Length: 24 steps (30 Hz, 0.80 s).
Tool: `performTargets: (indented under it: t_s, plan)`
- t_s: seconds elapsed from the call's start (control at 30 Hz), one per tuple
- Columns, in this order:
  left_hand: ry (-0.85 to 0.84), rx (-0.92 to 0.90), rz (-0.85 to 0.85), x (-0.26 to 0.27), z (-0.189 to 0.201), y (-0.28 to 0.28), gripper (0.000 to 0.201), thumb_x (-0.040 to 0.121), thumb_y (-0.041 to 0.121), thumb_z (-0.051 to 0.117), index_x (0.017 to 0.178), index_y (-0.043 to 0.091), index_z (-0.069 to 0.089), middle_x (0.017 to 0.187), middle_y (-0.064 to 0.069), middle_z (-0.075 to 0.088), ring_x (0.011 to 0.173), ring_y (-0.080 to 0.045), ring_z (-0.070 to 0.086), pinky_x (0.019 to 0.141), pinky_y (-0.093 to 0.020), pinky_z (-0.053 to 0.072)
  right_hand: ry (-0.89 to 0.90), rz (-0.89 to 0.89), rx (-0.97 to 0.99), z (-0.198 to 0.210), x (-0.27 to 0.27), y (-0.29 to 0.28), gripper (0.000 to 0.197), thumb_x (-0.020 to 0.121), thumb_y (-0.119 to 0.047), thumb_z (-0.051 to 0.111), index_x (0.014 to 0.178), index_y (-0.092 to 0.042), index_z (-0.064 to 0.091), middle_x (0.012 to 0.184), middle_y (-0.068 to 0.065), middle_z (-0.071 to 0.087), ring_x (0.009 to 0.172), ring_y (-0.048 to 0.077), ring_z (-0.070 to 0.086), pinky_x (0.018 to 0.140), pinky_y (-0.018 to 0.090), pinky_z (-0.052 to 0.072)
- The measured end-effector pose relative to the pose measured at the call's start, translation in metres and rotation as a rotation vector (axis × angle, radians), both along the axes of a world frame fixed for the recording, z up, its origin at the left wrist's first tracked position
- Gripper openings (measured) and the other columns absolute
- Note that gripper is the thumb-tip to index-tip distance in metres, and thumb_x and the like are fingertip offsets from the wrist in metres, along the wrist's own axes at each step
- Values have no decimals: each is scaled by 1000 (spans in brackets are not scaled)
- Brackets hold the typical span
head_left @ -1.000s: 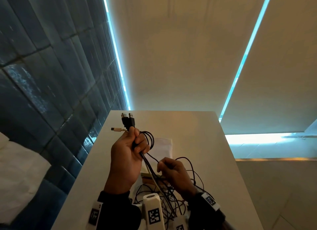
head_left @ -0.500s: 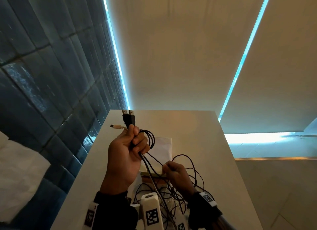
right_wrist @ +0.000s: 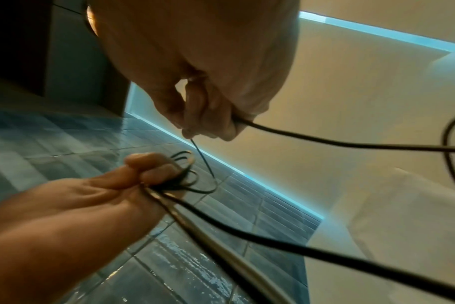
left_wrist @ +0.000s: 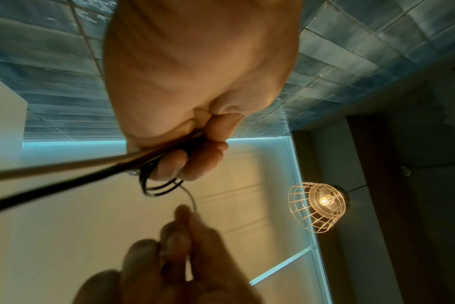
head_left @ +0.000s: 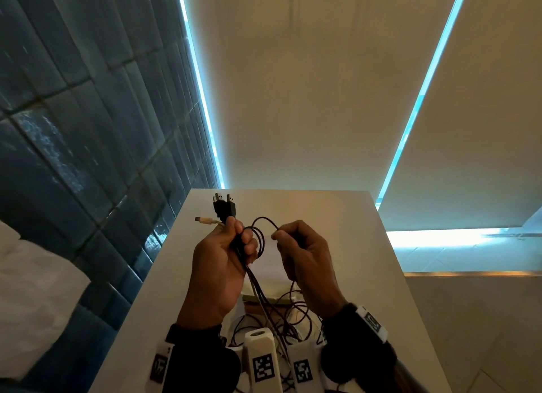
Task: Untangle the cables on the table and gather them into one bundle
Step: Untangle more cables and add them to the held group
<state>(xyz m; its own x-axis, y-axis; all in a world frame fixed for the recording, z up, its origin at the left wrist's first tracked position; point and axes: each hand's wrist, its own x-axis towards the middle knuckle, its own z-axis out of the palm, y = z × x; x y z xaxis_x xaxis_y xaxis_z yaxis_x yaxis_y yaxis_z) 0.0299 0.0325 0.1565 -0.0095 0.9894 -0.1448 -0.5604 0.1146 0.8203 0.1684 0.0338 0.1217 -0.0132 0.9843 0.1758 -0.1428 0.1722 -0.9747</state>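
Overhead, left hand [head_left: 218, 263] grips 2 black USB plugs [head_left: 224, 206], 1 white plug [head_left: 202, 219].

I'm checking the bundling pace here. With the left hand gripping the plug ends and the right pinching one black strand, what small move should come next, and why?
Probably carry the right hand across and tuck its black cable into the left hand, adding another loop. That strand already arcs between both hands, and loose cable still trails to the tangle on the table.
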Motion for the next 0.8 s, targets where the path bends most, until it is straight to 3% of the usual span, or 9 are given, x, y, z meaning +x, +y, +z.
performTargets:
  t_s: [0.17,0.33,0.43,0.57,0.7,0.8]
  plan:
    - [67,-44,65,4,-2,0,31,101,22,35,77,10,50,71,-9,64,70,-22,56,66,-32,41,-57,113,162,15,-6,-14,13,96,-5,54,85,-2,59,55,-14,51,47,2,36,45,17,31]
    - [-68,-27,-10,2,-1,-2,31,100,25,35,77,11,50,82,-11,67,80,-23,62,81,-38,46,-99,178,125,4,-7,-15,13,94,-3,55,82,0,58,56,-13,46,48,1,37,47,15,32]
    - [-103,40,-16,1,-1,0,27,96,26,38,76,11,48,74,-8,60,72,-21,58,73,-34,46,-106,222,62,-3,-5,-16,13,91,-7,58,79,-5,60,56,-9,44,48,3,35,47,17,30]
    - [-113,77,-19,2,-6,3,23,90,29,42,74,12,46,63,1,41,52,-11,39,57,-27,38,-74,274,-21,-14,-1,-15,13,92,-5,58,81,0,62,57,-4,42,48,5,31,46,16,28]
    - [-56,61,-5,6,-11,3,28,96,25,37,72,12,43,60,2,31,46,-8,28,45,-21,32,-114,294,-44,-31,0,-13,18,95,-10,57,79,-7,65,56,-4,41,50,8,31,48,18,27]
    - [-16,52,9,7,-12,2,31,100,23,34,72,12,43,59,2,31,45,-8,27,43,-20,29,-184,273,-53,-48,0,-12,23,96,-13,55,75,-11,64,56,-9,45,52,7,35,50,17,30]
